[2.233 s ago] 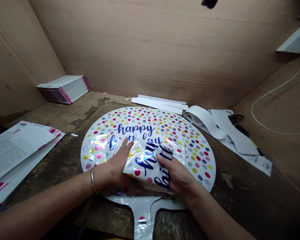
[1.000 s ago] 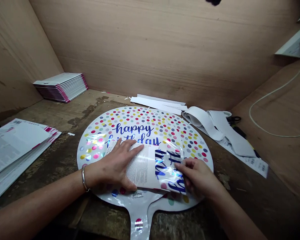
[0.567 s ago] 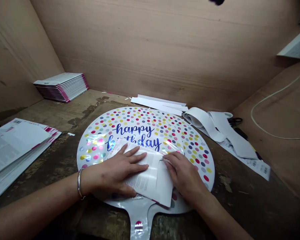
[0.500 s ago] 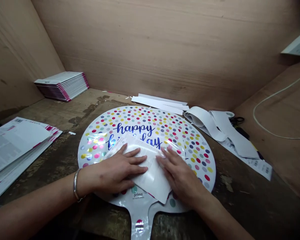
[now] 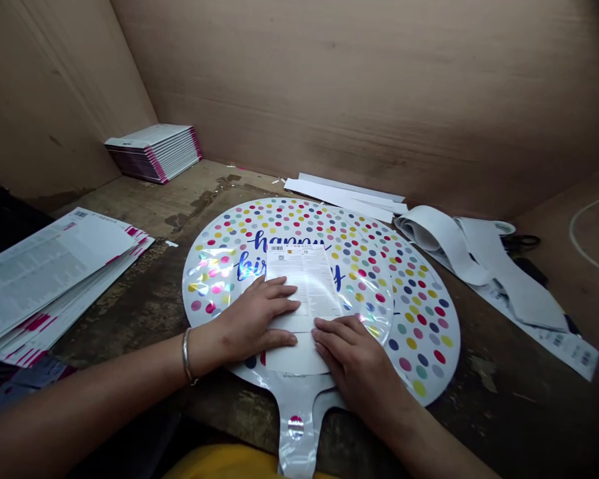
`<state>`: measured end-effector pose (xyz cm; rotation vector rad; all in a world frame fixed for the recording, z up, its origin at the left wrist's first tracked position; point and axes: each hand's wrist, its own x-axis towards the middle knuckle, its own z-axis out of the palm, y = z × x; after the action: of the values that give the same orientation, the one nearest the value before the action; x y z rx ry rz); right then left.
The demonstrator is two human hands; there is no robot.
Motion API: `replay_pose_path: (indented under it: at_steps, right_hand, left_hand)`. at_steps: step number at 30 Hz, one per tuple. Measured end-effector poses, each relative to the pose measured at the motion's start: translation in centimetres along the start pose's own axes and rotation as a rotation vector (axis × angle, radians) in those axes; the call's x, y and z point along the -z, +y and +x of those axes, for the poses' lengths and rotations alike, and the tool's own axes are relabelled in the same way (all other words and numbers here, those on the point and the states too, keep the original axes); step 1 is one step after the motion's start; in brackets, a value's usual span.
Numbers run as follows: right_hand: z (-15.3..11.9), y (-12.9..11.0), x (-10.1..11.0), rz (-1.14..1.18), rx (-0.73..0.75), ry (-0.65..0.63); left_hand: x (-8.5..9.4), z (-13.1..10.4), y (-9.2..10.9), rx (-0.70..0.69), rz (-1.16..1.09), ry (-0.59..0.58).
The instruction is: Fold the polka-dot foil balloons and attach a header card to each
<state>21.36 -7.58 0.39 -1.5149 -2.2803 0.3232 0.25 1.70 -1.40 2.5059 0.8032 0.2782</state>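
Note:
Two flat foil balloons (image 5: pixel 424 319) with coloured dots lie overlapped, the upper one lettered in blue, its tail toward me. A white printed card (image 5: pixel 312 286) lies upright over the lettering, its lower part blank white. My left hand (image 5: pixel 259 316) rests on the card's left side, fingers spread and flat, a silver bangle on the wrist. On the card's lower right edge lies my right hand (image 5: pixel 354 352), its fingers close together and pressing flat; whether they pinch the edge is hard to see.
White folders with pink edges (image 5: pixel 54 266) lie at the left. A stack of similar packs (image 5: pixel 154 153) stands at the back left. White strips (image 5: pixel 344 196) lie behind the balloons. A label roll (image 5: pixel 439 243) and black scissors (image 5: pixel 524 241) are at the right.
The card has turned from a slant to nearly straight, and both hands have shifted with it. The whole view has moved a little, so the surroundings appear further right.

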Motion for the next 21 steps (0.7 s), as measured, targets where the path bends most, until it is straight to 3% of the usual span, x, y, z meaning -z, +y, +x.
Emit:
replay_pose_path:
  at_steps: [6,9,12,21]
  right_hand:
    - [1.2,-0.2,0.3,0.069,-0.095,0.007]
    - [2.7,-0.3,0.2,0.120,-0.053,-0.019]
    - [3.3,-0.1,-0.6,0.173,-0.051,-0.124]
    - [3.3,0.4,-1.3,0.142,0.001,-0.129]
  left_hand:
    - [-0.5,-1.4,-0.2,0.026,0.009,0.036]
    - [0.0,-1.0,-0.2,-0.006,0.006,0.007]
    - [0.6,-0.6,-0.5,-0.027,0.012,-0.021]
    - [0.4,-0.1,-0.6,-0.031,0.040,-0.009]
